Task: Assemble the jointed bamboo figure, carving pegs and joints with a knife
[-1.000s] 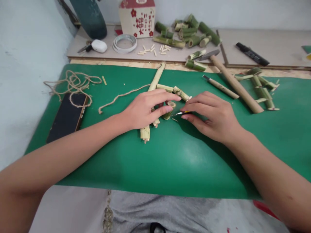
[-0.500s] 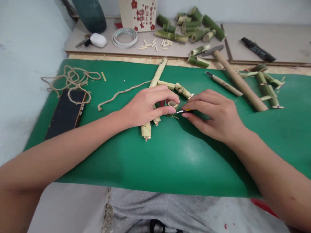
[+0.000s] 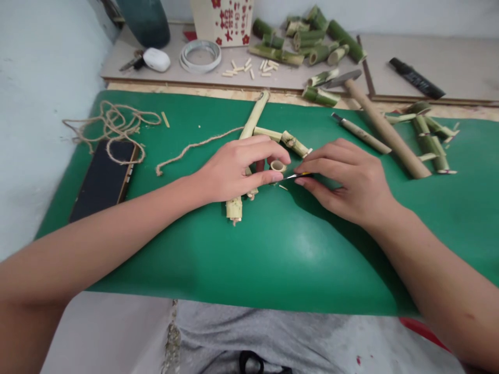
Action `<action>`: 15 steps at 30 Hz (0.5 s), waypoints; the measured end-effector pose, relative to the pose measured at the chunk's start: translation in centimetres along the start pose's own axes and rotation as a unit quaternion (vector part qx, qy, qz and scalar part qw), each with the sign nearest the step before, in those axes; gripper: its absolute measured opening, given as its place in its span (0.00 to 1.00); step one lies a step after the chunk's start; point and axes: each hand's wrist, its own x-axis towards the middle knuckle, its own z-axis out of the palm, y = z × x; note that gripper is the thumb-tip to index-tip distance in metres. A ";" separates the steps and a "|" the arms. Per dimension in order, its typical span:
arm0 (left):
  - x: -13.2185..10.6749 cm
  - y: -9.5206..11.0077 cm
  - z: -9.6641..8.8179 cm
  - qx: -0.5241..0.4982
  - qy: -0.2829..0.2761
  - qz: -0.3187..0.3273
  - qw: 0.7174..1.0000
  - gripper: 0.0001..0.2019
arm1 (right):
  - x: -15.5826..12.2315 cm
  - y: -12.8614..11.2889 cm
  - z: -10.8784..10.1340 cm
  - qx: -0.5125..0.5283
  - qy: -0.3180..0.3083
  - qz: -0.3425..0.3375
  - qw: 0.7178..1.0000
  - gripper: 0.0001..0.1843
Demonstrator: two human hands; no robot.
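My left hand [image 3: 234, 169] pinches a short hollow bamboo ring [image 3: 278, 167] between thumb and forefinger, standing it on the green mat [image 3: 273, 249]. Under that hand lies a long pale bamboo stick [image 3: 249, 130] with a branch piece [image 3: 294, 144] joined to it. My right hand [image 3: 343, 176] is closed round a small knife [image 3: 295, 176] with a yellow handle; its thin blade points left and touches the ring's base. A tiny bamboo chip [image 3: 283, 187] lies just below the blade.
A jute cord [image 3: 113, 127] lies coiled at the left, partly over a black sanding block [image 3: 103, 179]. A carving tool [image 3: 360, 133], a hammer [image 3: 380, 124] and cut bamboo pieces [image 3: 429, 135] lie at the right. Behind: bamboo offcuts [image 3: 312, 39], small pegs [image 3: 253, 67], tape rolls [image 3: 200, 54].
The ring has been tipped from lying sideways to standing with its opening up. Both hands stayed in place; the camera view shifted slightly.
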 end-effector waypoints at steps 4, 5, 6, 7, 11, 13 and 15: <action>0.1 0.1 -0.1 0.000 -0.004 0.005 1.000 0.11 | 0.1 0.2 0.3 -0.017 -0.012 -0.016 1.000 0.05; 0.1 0.1 -0.1 0.002 -0.006 0.005 1.000 0.11 | 0.1 0.2 0.4 -0.022 -0.013 -0.019 1.000 0.05; 0.1 0.1 -0.1 0.003 -0.007 0.004 1.000 0.11 | 0.2 0.2 0.5 -0.027 -0.015 -0.017 0.999 0.06; 0.1 0.1 -0.1 0.004 -0.006 0.003 1.000 0.11 | 0.2 0.2 0.5 -0.031 -0.021 -0.012 0.999 0.06; 0.0 0.0 0.0 0.002 -0.001 0.007 1.000 0.10 | 0.4 0.1 0.6 -0.056 -0.042 0.009 0.997 0.08; -0.1 0.0 0.0 0.005 -0.001 0.010 1.000 0.09 | 0.5 0.0 0.6 -0.066 -0.047 0.009 0.997 0.09; -0.1 0.0 0.0 0.012 -0.002 0.010 1.000 0.09 | 0.5 0.0 0.5 -0.068 -0.052 0.005 0.996 0.10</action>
